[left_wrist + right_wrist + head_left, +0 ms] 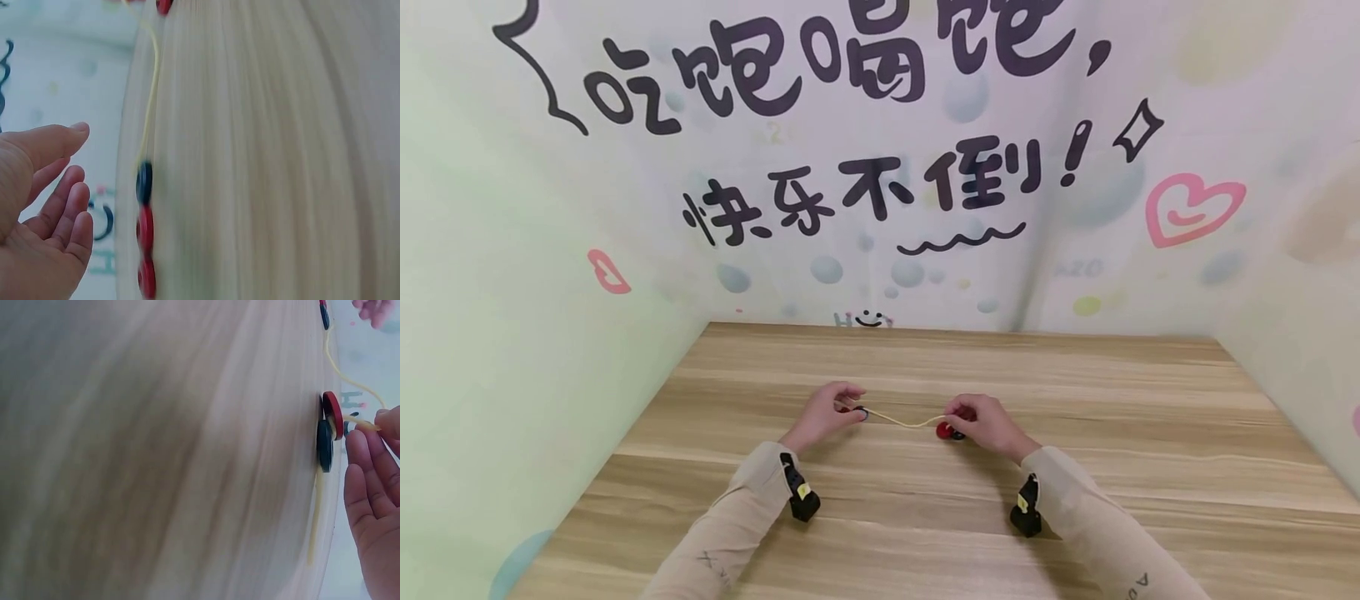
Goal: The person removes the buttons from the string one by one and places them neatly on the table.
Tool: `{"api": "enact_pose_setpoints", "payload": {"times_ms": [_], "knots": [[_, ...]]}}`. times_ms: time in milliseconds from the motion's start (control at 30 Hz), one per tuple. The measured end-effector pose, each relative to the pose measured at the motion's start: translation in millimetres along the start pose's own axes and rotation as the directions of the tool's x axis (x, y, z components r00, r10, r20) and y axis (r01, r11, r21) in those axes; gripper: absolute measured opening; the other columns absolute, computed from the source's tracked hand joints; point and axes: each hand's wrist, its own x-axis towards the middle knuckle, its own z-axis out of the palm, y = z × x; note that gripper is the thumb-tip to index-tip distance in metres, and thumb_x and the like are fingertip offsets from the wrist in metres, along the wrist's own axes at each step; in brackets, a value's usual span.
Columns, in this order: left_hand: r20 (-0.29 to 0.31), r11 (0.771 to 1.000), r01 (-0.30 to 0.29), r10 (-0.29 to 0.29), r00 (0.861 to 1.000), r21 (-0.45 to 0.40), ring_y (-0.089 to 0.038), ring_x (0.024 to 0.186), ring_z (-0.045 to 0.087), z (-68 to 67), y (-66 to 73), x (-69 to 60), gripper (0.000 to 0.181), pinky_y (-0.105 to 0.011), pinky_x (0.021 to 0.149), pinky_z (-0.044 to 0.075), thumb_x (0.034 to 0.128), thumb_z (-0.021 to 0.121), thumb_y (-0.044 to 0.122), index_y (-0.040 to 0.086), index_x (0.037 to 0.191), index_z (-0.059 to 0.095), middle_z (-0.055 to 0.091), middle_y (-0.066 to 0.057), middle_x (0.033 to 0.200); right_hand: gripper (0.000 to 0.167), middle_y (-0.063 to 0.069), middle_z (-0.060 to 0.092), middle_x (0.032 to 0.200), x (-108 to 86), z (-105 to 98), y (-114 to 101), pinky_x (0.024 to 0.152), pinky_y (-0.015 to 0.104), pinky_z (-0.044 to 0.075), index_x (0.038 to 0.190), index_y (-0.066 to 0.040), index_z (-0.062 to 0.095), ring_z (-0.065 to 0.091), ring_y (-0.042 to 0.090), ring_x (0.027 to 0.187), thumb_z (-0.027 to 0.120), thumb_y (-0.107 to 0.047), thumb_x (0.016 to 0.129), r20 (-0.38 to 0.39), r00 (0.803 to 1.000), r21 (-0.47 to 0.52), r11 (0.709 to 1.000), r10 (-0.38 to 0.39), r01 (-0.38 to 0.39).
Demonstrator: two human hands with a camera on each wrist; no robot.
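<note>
A thin yellow cord [910,426] runs between my two hands with round, flat button-like discs strung at each end. My left hand [822,417] hovers beside the left discs; the left wrist view shows its thumb and fingers apart, holding nothing. Near it, a dark blue disc [144,182] and two red discs [145,228] lie in a row on the table. Between thumb and fingertips, my right hand [990,423] pinches the cord. Just below that pinch rest a red disc [334,415] and a dark disc [325,445], overlapping, with a cord tail [316,519] beyond them.
The wood-grain table [910,533] reaches back to a printed wall cloth [850,283], with pale side walls left and right. Black wrist cameras [803,502] are strapped over both beige sleeves [722,533].
</note>
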Motion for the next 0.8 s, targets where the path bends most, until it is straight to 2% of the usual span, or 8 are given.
{"api": "enact_pose_setpoints", "payload": {"times_ms": [133,267,400,600,800], "knots": [[0.022,0.998,-0.064,0.065,0.998,-0.027,-0.035,0.09,0.054,14.1,9.5,3.8,0.032,-0.042,0.078,0.045,0.0747,0.066,-0.002,-0.008,0.105,0.057,0.057,-0.023,0.1,0.009,0.002,0.062,0.077,0.8,3,-1,0.063,0.022,0.047,0.082,0.001,0.062,0.056,0.012,0.072,0.062,-0.008,0.082,-0.002,1.0,0.003,1.0,-0.001,0.001],[0.04,0.995,-0.08,0.082,0.996,-0.054,-0.036,0.091,0.054,27.8,18.6,6.7,0.031,-0.043,0.078,0.045,0.0751,0.066,-0.002,-0.007,0.105,0.057,0.057,-0.022,0.1,0.007,0.003,0.061,0.078,2.2,5,-3,0.064,0.023,0.048,0.082,0.002,0.061,0.058,0.013,0.073,0.061,-0.004,0.082,-0.005,1.0,0.028,1.0,0.007,-0.007],[0.048,0.995,-0.099,0.1,0.994,-0.03,-0.031,0.092,0.055,43.0,23.7,9.7,0.029,-0.039,0.079,0.045,0.0762,0.066,0.0,-0.005,0.104,0.058,0.059,-0.018,0.1,0.004,0.004,0.062,0.077,3.8,7,-4,0.062,0.023,0.048,0.084,0.001,0.062,0.058,0.013,0.072,0.06,-0.002,0.082,-0.005,1.0,0.048,0.999,0.002,-0.001],[0.071,0.997,-0.069,0.072,0.995,-0.045,-0.026,0.097,0.056,62.9,34.5,12.4,0.028,-0.033,0.084,0.045,0.0787,0.065,0.005,-0.004,0.105,0.058,0.06,-0.014,0.104,0.005,0.005,0.063,0.08,5.1,10,-6,0.063,0.023,0.048,0.085,-0.002,0.062,0.058,0.012,0.072,0.06,0.0,0.081,-0.002,1.0,0.053,0.998,-0.02,0.02],[0.088,0.988,-0.029,0.043,0.995,-0.151,-0.028,0.095,0.058,77.2,38.0,17.3,0.03,-0.026,0.078,0.047,0.0797,0.064,0.006,-0.007,0.106,0.057,0.06,-0.019,0.105,0.005,0.004,0.062,0.079,7.0,11,-7,0.063,0.023,0.047,0.084,-0.003,0.061,0.057,0.011,0.071,0.063,-0.003,0.08,-0.015,1.0,0.069,0.997,-0.026,0.027]]}}
